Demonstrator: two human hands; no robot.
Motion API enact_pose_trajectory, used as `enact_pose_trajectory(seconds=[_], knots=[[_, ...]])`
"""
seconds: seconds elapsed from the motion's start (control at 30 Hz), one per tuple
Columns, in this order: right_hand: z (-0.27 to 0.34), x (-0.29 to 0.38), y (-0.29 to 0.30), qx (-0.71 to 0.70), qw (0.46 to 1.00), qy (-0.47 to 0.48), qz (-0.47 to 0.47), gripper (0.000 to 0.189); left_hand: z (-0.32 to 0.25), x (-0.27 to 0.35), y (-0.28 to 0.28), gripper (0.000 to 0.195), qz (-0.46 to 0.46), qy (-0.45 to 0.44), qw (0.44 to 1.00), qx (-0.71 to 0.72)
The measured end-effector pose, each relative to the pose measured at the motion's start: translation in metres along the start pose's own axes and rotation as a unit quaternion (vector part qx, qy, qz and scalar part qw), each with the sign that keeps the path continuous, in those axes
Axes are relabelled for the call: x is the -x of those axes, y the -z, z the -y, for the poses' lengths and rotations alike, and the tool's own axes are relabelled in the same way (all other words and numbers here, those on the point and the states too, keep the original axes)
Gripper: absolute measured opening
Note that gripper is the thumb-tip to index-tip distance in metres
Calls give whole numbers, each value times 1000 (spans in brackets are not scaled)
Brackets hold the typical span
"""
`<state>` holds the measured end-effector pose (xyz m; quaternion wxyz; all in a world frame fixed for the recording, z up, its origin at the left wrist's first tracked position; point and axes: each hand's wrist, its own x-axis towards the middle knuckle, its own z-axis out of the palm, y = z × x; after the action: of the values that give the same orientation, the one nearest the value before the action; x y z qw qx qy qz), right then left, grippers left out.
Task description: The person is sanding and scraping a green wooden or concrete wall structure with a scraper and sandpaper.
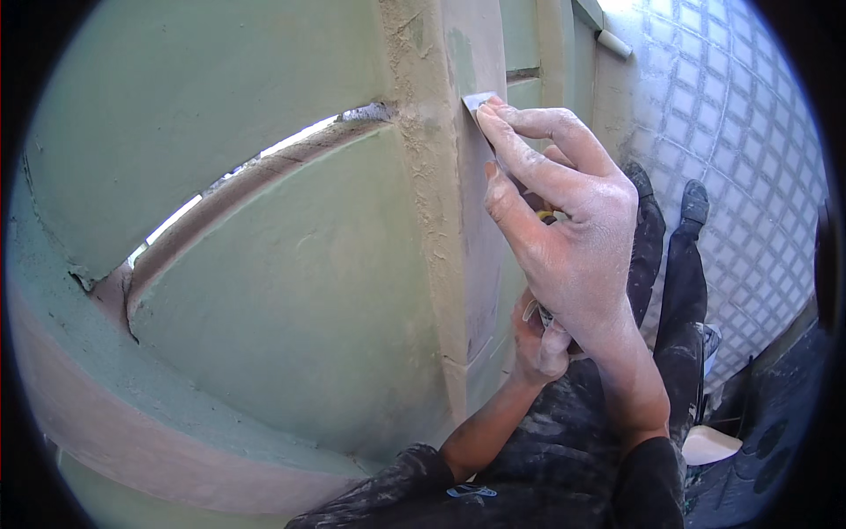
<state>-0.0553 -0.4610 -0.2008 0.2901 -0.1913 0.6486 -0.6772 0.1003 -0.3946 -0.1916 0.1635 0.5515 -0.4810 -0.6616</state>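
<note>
My right hand (568, 178), coated in pale dust, pinches the metal blade of a putty knife (478, 101) with its fingers. The blade's front edge meets the narrow side face of an upright post (479, 218). A yellow part shows behind the palm; most of the handle is hidden. Lower down, my left hand (538, 350) closes around a partly hidden object (545, 315) with a dark surface; what it is I cannot tell. My right wrist covers part of that hand. Rough tan filler (423, 145) runs along the post beside a green panel (284, 278).
A curved slot (258, 168) with light coming through cuts across the green panels. A curved ledge (132, 410) sweeps along the lower left. Grid-patterned paving (740, 119) lies at right, under the wearer's shoes. A pale roll-shaped piece (615, 44) lies by the wall's base.
</note>
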Motion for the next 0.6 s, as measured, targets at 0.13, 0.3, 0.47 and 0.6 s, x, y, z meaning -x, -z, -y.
enact_pose_trajectory(seconds=[0.13,0.3,0.47,0.6], knots=[[4,4,1,11,1000,7,15,41,-2,3,0,57,-14,-49,998,-37],[2,0,-4,-20,1000,2,-12,42,-5,-2,13,51,55,-14,998,-13],[0,10,-7,-12,1000,7,-8,42,-12,-2,11,50,14,-122,982,-147],[0,-11,-9,-43,998,7,-41,42,-18,-8,15,53,43,-29,995,-84]])
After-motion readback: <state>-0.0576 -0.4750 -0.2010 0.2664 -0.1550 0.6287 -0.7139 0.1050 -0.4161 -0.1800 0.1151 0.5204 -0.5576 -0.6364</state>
